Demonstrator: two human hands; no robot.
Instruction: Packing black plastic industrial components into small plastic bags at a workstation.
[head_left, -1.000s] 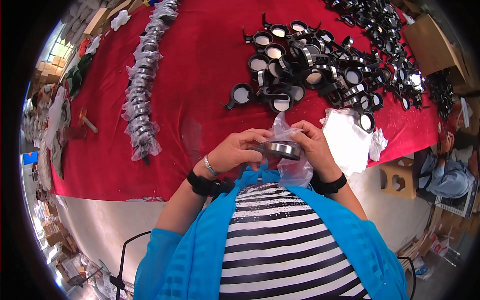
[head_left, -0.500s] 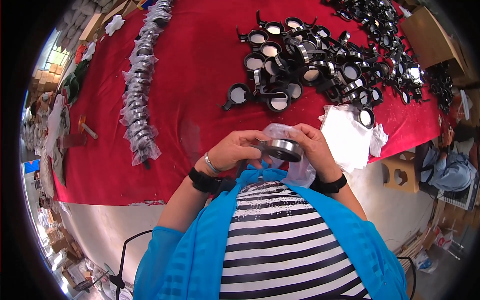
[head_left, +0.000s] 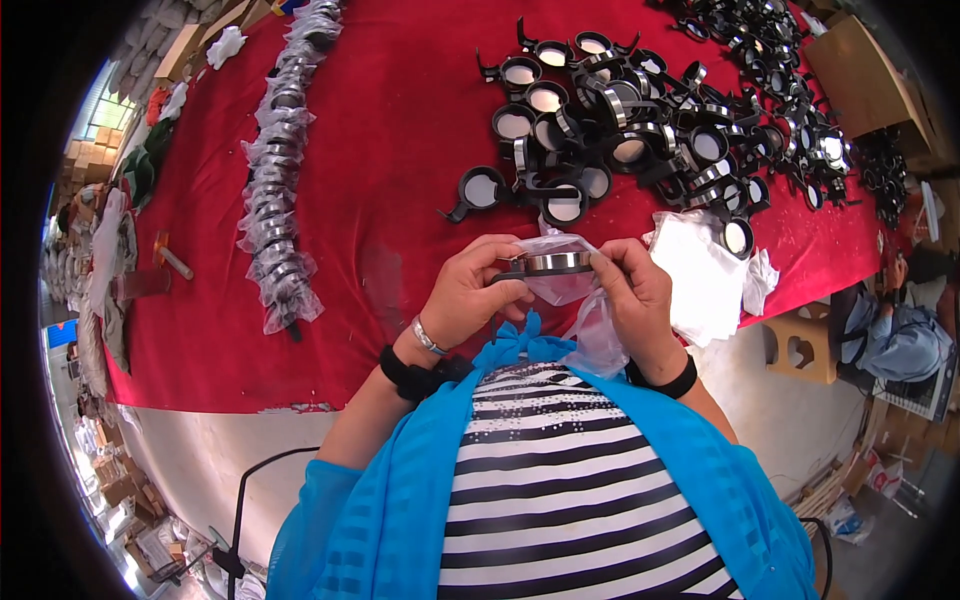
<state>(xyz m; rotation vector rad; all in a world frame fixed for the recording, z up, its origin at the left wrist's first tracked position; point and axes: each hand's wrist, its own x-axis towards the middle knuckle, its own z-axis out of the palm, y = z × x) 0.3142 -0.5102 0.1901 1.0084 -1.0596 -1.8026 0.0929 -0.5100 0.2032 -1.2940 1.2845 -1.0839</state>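
Note:
In front of my chest I hold a round black lid-like piece with a silver band, partly inside a clear plastic bag. My left hand pinches the black side arm of the piece. My right hand grips the bag at the piece's right edge, and part of the bag hangs below it. Beyond my hands lies a heap of similar black pieces with silver bands and white round faces. At the left, a long row of bagged pieces is lined up, each wrapped in clear plastic.
A red cloth covers the table. To my right lies a stack of white plastic bags. More black pieces spread toward a cardboard box at the far right. Another person sits at the right, near a tan stool.
The piece has been tipped edge-on and lifted slightly away from my body. The bag now spreads around its band, and my right hand has shifted a little right and down.

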